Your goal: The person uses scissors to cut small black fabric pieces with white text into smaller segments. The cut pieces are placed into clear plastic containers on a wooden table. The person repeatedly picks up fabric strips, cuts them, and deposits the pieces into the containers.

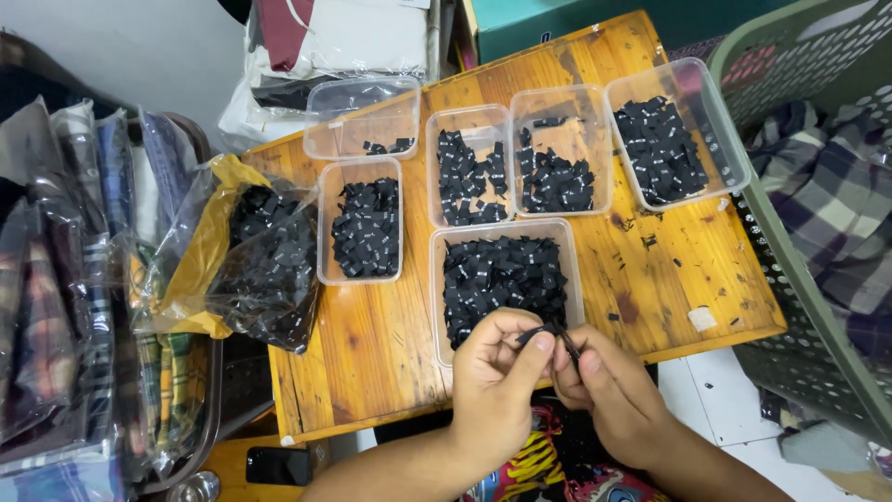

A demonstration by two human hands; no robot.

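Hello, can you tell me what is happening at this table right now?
A person holds small black labels between both hands, the left hand and right hand meeting over the nearest clear tub. Six tubs with more black labels sit on the wooden table. A plastic bag of labels lies at the left.

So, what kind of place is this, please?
Probably a small garment workshop or a home sorting spot. Clear plastic boxes of small black fabric labels stand on a wooden table, folded shirts in plastic bags are stacked beside it, and a green laundry basket holds checked cloth.
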